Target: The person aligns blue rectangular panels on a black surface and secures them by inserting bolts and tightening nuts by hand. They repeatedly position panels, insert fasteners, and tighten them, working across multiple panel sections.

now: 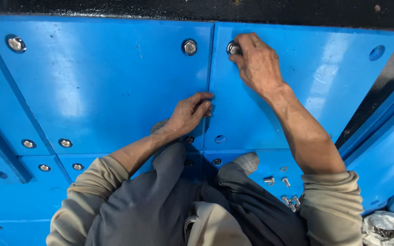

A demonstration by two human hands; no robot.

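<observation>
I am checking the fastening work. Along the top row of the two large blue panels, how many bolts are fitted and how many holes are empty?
fitted bolts: 3 (the right hand pinches one)
empty holes: 1
Total: 4

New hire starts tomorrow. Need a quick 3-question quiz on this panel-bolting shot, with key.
1. True or false: the right hand has its fingers on a bolt near the top corner of a blue panel.
2. Where does the left hand rest? A) on the loose bolts B) at the seam between two panels C) on the plastic bag
3. Fill in: loose bolts lie beside the person's ____ arm.

Key: 1 true; 2 B; 3 right.
</observation>
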